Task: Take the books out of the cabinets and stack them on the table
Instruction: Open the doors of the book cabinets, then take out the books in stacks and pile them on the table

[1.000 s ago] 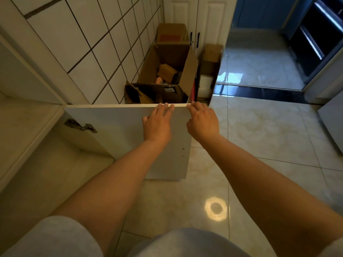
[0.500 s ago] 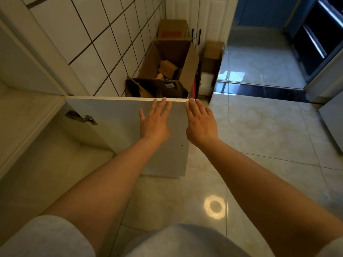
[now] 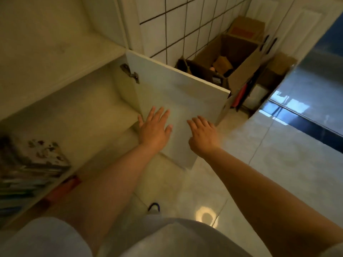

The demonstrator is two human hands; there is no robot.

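Both my hands are out in front of me with nothing in them. My left hand [image 3: 155, 127] has its fingers straight and spread against the inner face of the open cabinet door [image 3: 178, 101]. My right hand [image 3: 202, 133] hangs just beside it, fingers loosely bent; whether it touches the door I cannot tell. The two hands are near each other but apart.

The door stands swung outward from the cabinet [image 3: 78, 101], held by a metal hinge [image 3: 130, 73] near its top inner corner.

The books [image 3: 27, 173] are inside the cabinet, at the left end of its bottom shelf, close to the shelf's front edge. They are blurred, but they seem to lie flat in a stack, long edges running along the shelf front, a patterned cover on top. A reddish object [image 3: 65, 186] sits just beside them at the front edge.

Beyond the door, open cardboard boxes [image 3: 222, 62] stand on the floor [image 3: 278, 164] against the tiled wall [image 3: 185, 25].
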